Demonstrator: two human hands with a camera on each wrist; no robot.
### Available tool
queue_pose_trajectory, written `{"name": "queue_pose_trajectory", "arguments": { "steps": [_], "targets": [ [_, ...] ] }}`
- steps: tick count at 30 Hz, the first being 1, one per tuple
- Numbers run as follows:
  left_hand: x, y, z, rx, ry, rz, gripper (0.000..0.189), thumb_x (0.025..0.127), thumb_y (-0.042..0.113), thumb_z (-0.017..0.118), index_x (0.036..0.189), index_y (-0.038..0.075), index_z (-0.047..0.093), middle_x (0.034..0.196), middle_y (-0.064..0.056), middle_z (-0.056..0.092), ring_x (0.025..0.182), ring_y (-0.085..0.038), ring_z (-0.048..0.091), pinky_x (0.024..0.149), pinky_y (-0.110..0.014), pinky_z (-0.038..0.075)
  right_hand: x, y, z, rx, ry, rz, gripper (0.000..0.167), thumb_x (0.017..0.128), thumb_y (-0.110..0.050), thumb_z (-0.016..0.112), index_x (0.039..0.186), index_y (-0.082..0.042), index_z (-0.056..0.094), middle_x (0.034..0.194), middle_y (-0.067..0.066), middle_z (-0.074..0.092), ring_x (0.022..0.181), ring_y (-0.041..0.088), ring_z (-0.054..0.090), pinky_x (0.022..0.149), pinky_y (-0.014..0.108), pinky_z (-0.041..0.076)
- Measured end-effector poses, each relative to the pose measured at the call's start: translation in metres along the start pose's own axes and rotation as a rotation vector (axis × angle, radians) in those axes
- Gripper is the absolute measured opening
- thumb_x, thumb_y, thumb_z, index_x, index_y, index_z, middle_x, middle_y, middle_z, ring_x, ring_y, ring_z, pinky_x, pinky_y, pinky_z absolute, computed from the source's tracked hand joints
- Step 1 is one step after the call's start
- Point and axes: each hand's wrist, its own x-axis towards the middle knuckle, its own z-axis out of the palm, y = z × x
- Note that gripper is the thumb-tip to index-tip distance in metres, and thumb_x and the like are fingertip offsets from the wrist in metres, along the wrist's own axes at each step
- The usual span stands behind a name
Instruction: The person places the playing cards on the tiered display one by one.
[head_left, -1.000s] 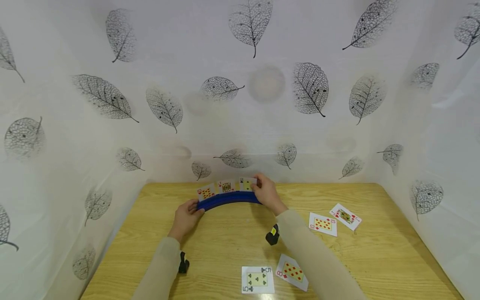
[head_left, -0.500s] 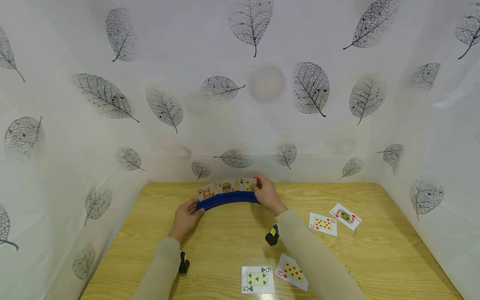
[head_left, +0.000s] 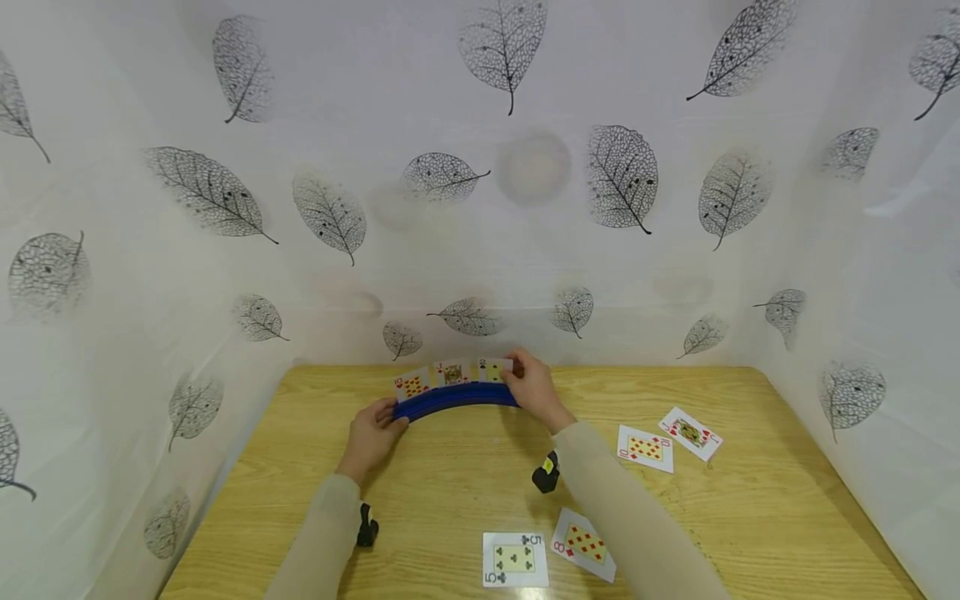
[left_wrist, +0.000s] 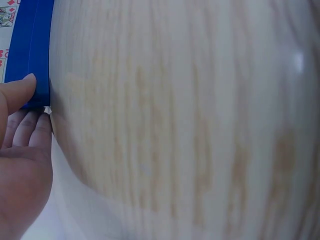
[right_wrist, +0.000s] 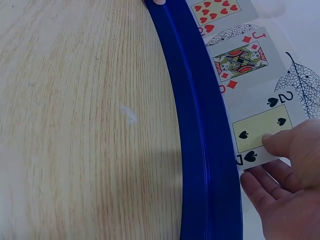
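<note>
A curved blue card holder lies near the table's back edge. My left hand grips its left end, thumb on the front face and fingers behind, as the left wrist view shows. Between thumb and fingers, my right hand pinches the two of spades by its right side; the card stands at the holder's right part. To its left, the jack of diamonds and a ten of hearts stand upright in the holder, apart from each other.
Loose cards lie face up on the wooden table: a five of clubs and eight of diamonds in front, a ten of diamonds and red jack at right. A leaf-patterned white curtain surrounds the back and sides.
</note>
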Motion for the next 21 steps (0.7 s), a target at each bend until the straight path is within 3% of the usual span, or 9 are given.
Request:
{"name": "queue_pose_trajectory", "arguments": {
  "steps": [9,21],
  "targets": [
    [-0.001,0.002,0.000,0.007,-0.012,-0.002,0.055,0.103,0.005,0.066,0.152,-0.009,0.047,0.155,-0.034,0.049,0.144,-0.048,0.050,0.121,-0.054,0.046,-0.005,-0.003,-0.011,0.044,-0.013,0.013,0.039,0.100,-0.009,0.071,0.136,0.002,0.062,0.125,0.023,0.068,0.116,0.038,0.068,0.103,0.052,0.060],
    [-0.001,0.005,0.000,0.002,-0.001,-0.012,0.055,0.102,0.004,0.067,0.151,-0.010,0.048,0.154,-0.034,0.050,0.143,-0.048,0.051,0.121,-0.053,0.047,-0.033,-0.011,-0.027,0.028,0.035,0.045,0.042,0.096,-0.017,0.078,0.132,0.000,0.063,0.124,0.023,0.070,0.114,0.039,0.069,0.101,0.053,0.060]
  ]
}}
